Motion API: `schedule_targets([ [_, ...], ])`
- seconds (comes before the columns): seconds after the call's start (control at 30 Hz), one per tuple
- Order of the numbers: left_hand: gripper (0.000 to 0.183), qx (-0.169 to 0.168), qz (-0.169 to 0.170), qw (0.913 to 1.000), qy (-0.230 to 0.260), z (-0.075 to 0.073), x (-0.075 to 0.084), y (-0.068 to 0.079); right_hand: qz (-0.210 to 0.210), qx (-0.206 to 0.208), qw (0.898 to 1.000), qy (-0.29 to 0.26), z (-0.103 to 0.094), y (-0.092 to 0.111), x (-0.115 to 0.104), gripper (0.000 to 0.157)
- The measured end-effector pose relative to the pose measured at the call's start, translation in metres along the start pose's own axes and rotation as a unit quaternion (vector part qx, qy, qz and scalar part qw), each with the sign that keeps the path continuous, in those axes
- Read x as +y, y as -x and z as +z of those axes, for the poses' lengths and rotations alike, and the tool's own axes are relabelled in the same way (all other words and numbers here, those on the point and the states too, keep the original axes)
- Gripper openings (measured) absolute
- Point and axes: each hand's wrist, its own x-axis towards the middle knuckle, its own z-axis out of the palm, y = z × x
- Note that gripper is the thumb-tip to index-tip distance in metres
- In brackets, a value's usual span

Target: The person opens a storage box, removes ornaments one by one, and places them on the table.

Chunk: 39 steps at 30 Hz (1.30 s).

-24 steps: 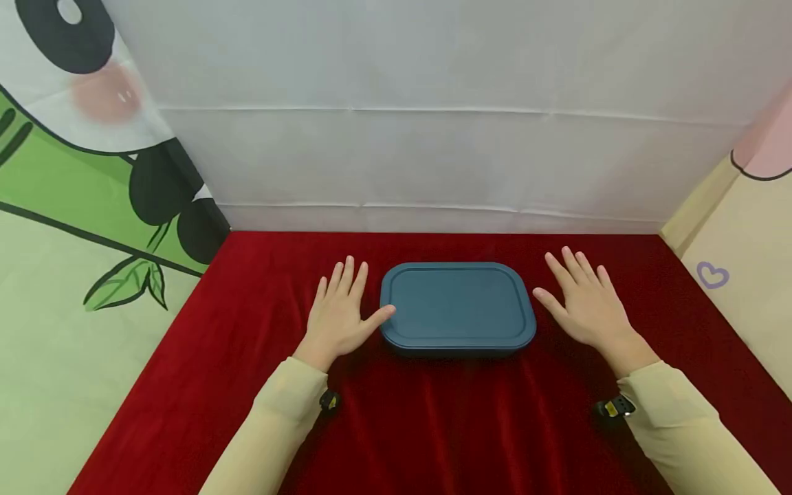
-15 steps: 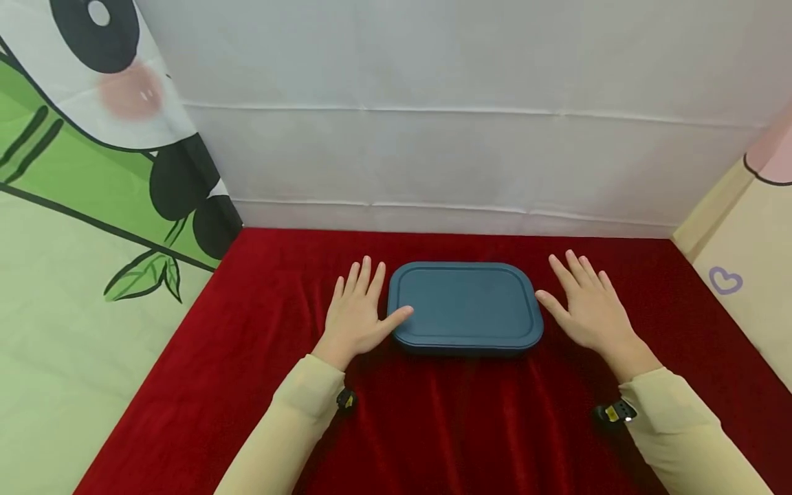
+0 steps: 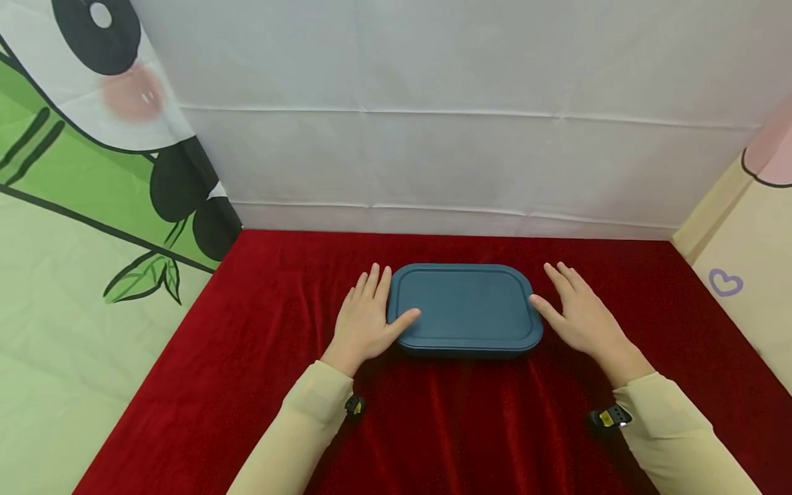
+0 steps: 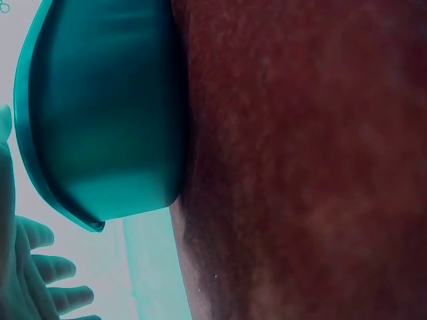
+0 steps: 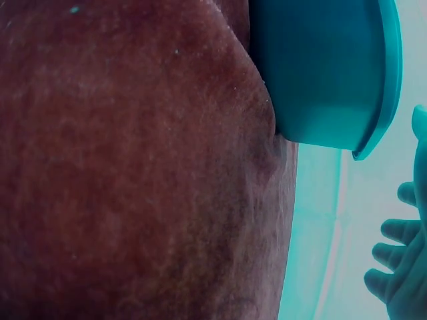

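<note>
A blue rectangular lidded box (image 3: 464, 306) with rounded corners sits on the red cloth. At its left side is my left hand (image 3: 365, 320), fingers straight and spread, the thumb overlapping the lid's left edge in the head view. My right hand (image 3: 581, 320) hovers off the box's right side, fingers extended, thumb tip right at the rim. In the left wrist view the box (image 4: 107, 107) shows its side wall and lid rim, with the left fingers (image 4: 67, 300) beyond its corner. The right wrist view has the box (image 5: 327, 73) at top and the right fingers (image 5: 400, 230) apart from it.
Red velvety cloth (image 3: 464, 426) with soft folds covers the table. A white sheet (image 3: 458, 137) hangs behind it. Printed cartoon cloth (image 3: 124, 240) hangs on the left, and a cream panel (image 3: 755, 323) with a purple heart on the right.
The left hand has moved right, closer to the box, and the right hand has come slightly left. The head view has shifted a little; the box stays where it was on the cloth.
</note>
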Motion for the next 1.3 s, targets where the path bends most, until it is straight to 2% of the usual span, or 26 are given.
schedule_targets([
  [0.33,0.093,0.018,0.004,0.9994,0.031,0.003,0.0,-0.002,0.013,-0.021,0.998,-0.054,0.001,-0.002,-0.004,0.073],
  [0.47,0.089,0.026,-0.002,0.9978,0.06,0.004,0.002,-0.003,0.025,-0.026,0.997,-0.066,0.0,-0.003,-0.007,0.071],
  [0.6,0.083,0.018,-0.017,0.9948,0.099,0.003,0.004,-0.003,0.033,-0.025,0.996,-0.083,0.0,-0.003,-0.009,0.07],
  [0.87,0.075,-0.006,-0.061,0.9827,0.175,0.003,0.007,-0.005,0.04,-0.02,0.991,-0.125,0.002,-0.005,-0.01,0.064],
  [1.3,0.061,0.002,-0.1,0.9619,0.255,0.0,0.011,-0.01,0.068,-0.032,0.986,-0.147,0.0,-0.004,-0.011,0.061],
])
